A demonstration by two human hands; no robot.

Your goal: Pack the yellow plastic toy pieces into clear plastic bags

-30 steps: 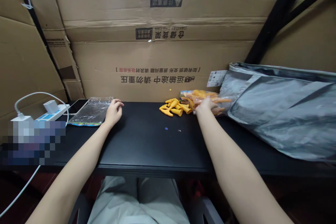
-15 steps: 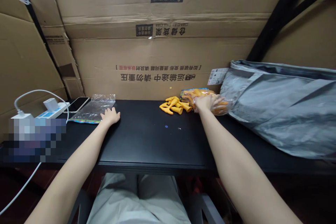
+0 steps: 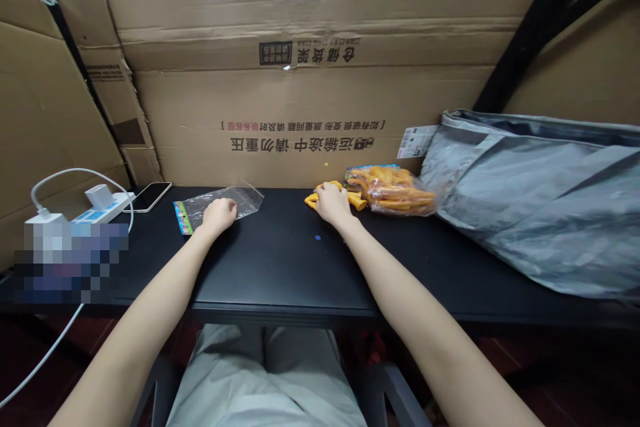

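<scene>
My left hand [image 3: 220, 215] is closed, with its fingers curled on a clear plastic bag [image 3: 247, 200] that has a colourful header strip. The bag lies flat on the black table. My right hand [image 3: 334, 204] reaches down over a small heap of yellow plastic pieces [image 3: 358, 200], its fingers bent around some of them. The hand hides most of the heap. Just right of it lies a full clear bag of orange-yellow pieces [image 3: 393, 190], which neither hand touches.
A large grey fabric bag [image 3: 530, 207] fills the table's right end. At left are a phone [image 3: 153, 197], a power strip [image 3: 107, 208] and a white charger with a cable [image 3: 47, 223]. Cardboard [image 3: 295, 100] stands along the back of the black table [image 3: 285, 267].
My right hand has moved left from the full bag to the yellow pieces. My left hand has closed, and the clear bag has turned and slid right with it.
</scene>
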